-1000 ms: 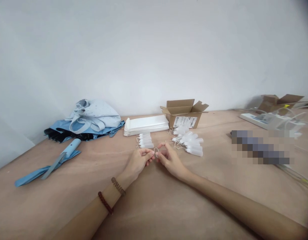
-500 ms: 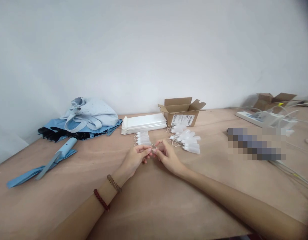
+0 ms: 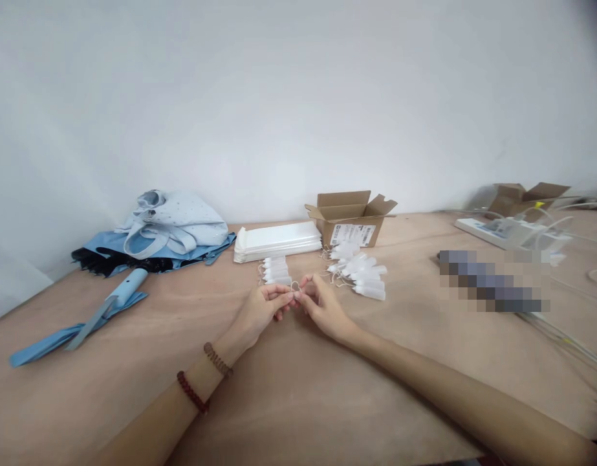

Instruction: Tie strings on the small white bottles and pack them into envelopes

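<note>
Pale string, a tiny loop [image 3: 295, 285], is pinched between the closed fingertips of the left hand [image 3: 259, 310] and the right hand [image 3: 323, 306], just above the wooden table [image 3: 298, 395]. So fine a loop could slip free if either pinch eases, and a stray knuckle might scatter the row of small white tubes [image 3: 277, 272] just beyond.

The white label [image 3: 352, 234] on the cardboard box [image 3: 344, 199] before you carried print too small to read.
</note>
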`<state>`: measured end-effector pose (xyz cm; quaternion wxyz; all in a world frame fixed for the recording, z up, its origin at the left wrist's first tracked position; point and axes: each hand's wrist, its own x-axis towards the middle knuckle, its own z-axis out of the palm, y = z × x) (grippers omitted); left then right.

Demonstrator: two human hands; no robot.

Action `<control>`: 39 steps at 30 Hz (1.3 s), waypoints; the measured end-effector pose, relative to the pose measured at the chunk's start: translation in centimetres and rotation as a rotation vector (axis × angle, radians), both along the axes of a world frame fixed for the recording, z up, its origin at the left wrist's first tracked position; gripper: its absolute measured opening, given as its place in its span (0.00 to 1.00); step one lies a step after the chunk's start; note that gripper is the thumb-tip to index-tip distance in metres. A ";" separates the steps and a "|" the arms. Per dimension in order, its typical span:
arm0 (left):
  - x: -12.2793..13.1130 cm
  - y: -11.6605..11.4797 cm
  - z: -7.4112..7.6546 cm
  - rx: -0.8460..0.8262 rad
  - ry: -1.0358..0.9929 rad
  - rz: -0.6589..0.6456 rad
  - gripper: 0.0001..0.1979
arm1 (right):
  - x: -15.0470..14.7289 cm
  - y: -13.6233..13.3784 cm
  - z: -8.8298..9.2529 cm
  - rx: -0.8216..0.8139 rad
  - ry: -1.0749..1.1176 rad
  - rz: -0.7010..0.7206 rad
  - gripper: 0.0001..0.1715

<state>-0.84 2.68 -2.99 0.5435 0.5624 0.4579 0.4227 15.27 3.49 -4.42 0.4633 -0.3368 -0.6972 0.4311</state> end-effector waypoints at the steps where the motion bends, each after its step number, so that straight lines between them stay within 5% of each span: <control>1: -0.1 0.0 0.1 0.004 0.016 0.002 0.15 | 0.0 0.0 0.1 0.004 -0.009 0.004 0.07; 5: -0.6 0.0 0.8 0.087 0.238 -0.008 0.15 | 0.6 -0.1 0.5 0.057 -0.152 0.014 0.06; 11: -1.7 0.1 1.9 0.150 0.494 -0.188 0.17 | 2.0 0.1 1.4 0.240 -0.493 0.002 0.07; 18: -3.8 2.5 1.6 0.007 0.255 0.102 0.20 | 4.0 2.6 1.5 0.513 -0.714 -0.255 0.10; 23: -4.1 4.0 0.9 0.075 0.114 0.315 0.23 | 5.8 4.3 2.5 0.728 -1.042 -0.396 0.08; 29: -3.9 4.4 -0.2 0.096 0.137 0.350 0.33 | 7.7 5.0 3.3 0.683 -1.243 -0.455 0.11; 39: -3.0 2.4 -0.3 0.416 0.539 0.318 0.20 | 8.7 5.0 3.5 0.643 -1.313 -0.423 0.11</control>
